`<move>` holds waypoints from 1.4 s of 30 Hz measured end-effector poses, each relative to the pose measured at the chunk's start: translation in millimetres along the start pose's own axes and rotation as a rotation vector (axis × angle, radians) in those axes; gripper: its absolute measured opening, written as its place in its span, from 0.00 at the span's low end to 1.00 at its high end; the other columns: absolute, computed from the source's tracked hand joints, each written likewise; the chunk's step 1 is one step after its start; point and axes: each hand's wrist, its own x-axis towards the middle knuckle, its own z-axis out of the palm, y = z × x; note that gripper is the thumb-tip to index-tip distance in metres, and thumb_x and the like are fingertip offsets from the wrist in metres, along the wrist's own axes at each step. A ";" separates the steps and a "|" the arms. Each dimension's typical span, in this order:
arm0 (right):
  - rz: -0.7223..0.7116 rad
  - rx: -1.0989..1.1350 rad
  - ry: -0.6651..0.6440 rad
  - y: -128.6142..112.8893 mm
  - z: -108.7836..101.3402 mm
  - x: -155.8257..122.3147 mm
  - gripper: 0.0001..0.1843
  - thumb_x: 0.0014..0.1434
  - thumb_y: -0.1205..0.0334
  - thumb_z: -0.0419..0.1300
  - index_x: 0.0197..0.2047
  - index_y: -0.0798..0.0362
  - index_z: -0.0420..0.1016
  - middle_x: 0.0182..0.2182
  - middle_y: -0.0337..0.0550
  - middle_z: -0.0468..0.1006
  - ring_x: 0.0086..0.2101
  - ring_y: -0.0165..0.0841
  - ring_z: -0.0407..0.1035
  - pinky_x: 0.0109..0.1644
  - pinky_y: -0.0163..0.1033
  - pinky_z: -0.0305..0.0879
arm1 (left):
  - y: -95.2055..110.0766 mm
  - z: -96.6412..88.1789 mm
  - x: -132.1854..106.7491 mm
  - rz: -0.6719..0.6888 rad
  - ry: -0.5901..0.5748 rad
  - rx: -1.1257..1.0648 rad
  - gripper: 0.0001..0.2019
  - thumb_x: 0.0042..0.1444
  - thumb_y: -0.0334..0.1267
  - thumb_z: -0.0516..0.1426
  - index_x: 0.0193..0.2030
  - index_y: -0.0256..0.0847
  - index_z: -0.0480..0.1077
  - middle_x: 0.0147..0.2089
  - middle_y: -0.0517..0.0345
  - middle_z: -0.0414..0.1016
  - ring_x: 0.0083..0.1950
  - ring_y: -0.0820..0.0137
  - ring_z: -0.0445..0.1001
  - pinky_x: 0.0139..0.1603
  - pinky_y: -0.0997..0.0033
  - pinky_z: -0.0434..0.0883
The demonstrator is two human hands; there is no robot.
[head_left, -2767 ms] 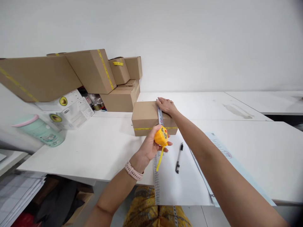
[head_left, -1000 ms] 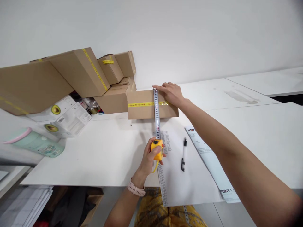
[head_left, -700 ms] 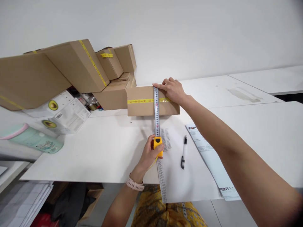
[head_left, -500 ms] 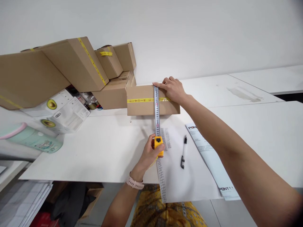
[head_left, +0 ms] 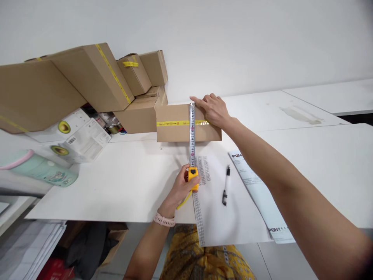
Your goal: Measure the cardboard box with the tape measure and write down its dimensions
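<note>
A small cardboard box [head_left: 175, 134] with a yellow tape band stands on the white table [head_left: 122, 182]. My right hand [head_left: 214, 111] rests on the box's top edge, fingers pressing the end of the tape blade [head_left: 191, 132] there. The blade runs down the box's front face to the yellow tape measure [head_left: 192, 175], which my left hand [head_left: 180, 188] grips just above a printed sheet [head_left: 215, 210]. A pink watch is on my left wrist.
A black and white pen [head_left: 225, 186] lies on the sheet, with a pale blue form [head_left: 262, 198] to its right. Stacked cardboard boxes [head_left: 96, 77], white avocado-printed cartons [head_left: 75, 136] and a mint green flask [head_left: 37, 171] crowd the left.
The box was turned so the yellow tape band faces me. The blade now runs down its front face, and my left hand pulled the tape measure case nearer to me.
</note>
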 end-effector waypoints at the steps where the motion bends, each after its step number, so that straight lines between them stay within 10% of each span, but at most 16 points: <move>1: 0.016 -0.001 0.007 -2.1 -1.4 -2.0 0.28 0.73 0.54 0.41 0.72 0.41 0.60 0.41 0.50 0.74 0.45 0.47 0.61 0.47 0.51 0.58 | 0.2 -0.3 -4.4 0.003 -0.005 -0.018 0.28 0.53 0.50 0.69 0.56 0.44 0.65 0.47 0.54 0.71 0.42 0.66 0.76 0.32 0.71 0.76; 9: 0.058 0.043 -0.058 -26.8 -19.8 -41.4 0.33 0.70 0.36 0.40 0.64 0.46 0.67 0.50 0.54 0.75 0.54 0.54 0.62 0.58 0.59 0.54 | -13.0 -4.2 -63.4 0.084 0.006 -0.089 0.33 0.55 0.53 0.67 0.63 0.47 0.63 0.55 0.46 0.73 0.49 0.56 0.79 0.37 0.66 0.80; 21: 0.205 0.285 -0.067 -61.5 -21.3 -112.9 0.28 0.70 0.46 0.45 0.68 0.47 0.64 0.60 0.52 0.74 0.59 0.50 0.63 0.62 0.59 0.57 | -43.2 1.3 -93.9 0.001 -0.094 -0.085 0.31 0.56 0.51 0.67 0.64 0.49 0.64 0.54 0.49 0.71 0.48 0.59 0.77 0.40 0.67 0.76; 25: 0.650 0.741 0.079 -90.6 -59.6 -132.8 0.30 0.71 0.39 0.42 0.65 0.43 0.69 0.46 0.49 0.80 0.43 0.43 0.73 0.45 0.50 0.71 | -45.0 7.4 -105.8 -0.029 -0.140 0.028 0.33 0.55 0.49 0.66 0.65 0.49 0.62 0.52 0.51 0.71 0.48 0.61 0.75 0.42 0.67 0.74; 29: 0.864 1.151 0.232 -100.0 -100.0 -162.7 0.28 0.67 0.34 0.51 0.55 0.45 0.76 0.31 0.40 0.76 0.20 0.28 0.63 0.22 0.37 0.61 | -41.0 12.3 -118.0 -0.101 -0.237 0.354 0.37 0.52 0.45 0.67 0.68 0.47 0.61 0.45 0.57 0.71 0.39 0.67 0.70 0.39 0.68 0.70; 35: 0.860 1.304 0.397 -97.0 -145.9 -210.9 0.13 0.61 0.49 0.68 0.32 0.48 0.79 0.24 0.37 0.75 0.17 0.23 0.59 0.18 0.33 0.55 | -35.1 19.3 -124.9 -0.087 -0.324 0.593 0.38 0.46 0.41 0.69 0.65 0.47 0.63 0.45 0.58 0.74 0.40 0.65 0.71 0.44 0.63 0.71; 42: 0.585 1.267 0.188 -163.9 -140.5 -257.3 0.06 0.61 0.65 0.68 0.31 0.48 0.84 0.28 0.42 0.81 0.27 0.32 0.74 0.24 0.37 0.69 | -48.2 32.1 -131.5 0.136 -0.119 0.492 0.59 0.45 0.42 0.72 0.76 0.57 0.40 0.64 0.47 0.66 0.57 0.54 0.73 0.56 0.51 0.74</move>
